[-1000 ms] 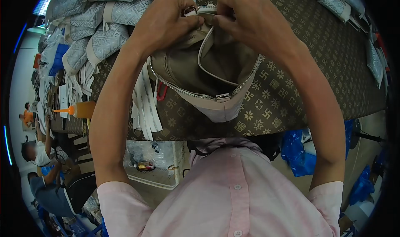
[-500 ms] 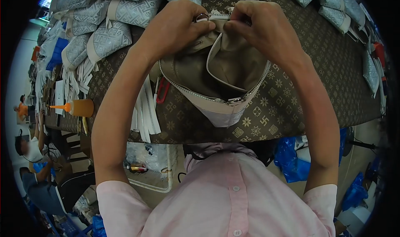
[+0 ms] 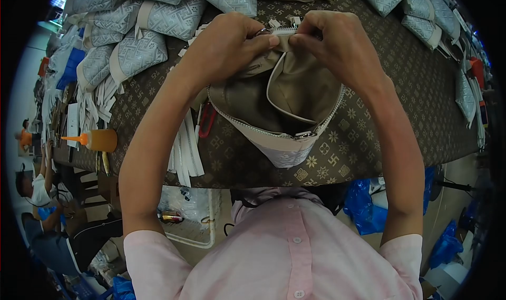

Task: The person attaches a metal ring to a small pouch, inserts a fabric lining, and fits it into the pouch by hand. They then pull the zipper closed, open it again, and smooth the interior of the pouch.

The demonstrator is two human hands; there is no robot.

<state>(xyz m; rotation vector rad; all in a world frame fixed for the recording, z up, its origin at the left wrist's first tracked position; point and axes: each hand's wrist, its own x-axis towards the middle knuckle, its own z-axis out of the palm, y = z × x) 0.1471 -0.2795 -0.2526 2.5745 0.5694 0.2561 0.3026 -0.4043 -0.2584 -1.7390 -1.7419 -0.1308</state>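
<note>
A small zip bag (image 3: 287,153) in pale patterned material stands on the table in front of me, its mouth gaping toward me. Inside, an olive-brown lining (image 3: 240,102) and a pale-edged inner pocket show. My left hand (image 3: 226,44) pinches the far rim at its left, beside a metal ring. At the right of the same rim, my right hand (image 3: 337,44) grips the fabric between thumb and curled fingers. A short stretch of zipper (image 3: 284,31) runs between the two hands. The zipper pull (image 3: 304,135) hangs at the near edge.
Several patterned bags (image 3: 168,15) are piled at the far left, others (image 3: 419,7) at the far right. Zipper strips (image 3: 184,147) and a red-handled tool (image 3: 207,122) lie left of the bag. An orange-tipped bottle (image 3: 100,139) stands farther left. Other people sit beyond the left edge.
The view has tilted slightly, so table and bag appear lower. Both hands keep their hold on the far rim, which has come slightly nearer to me.
</note>
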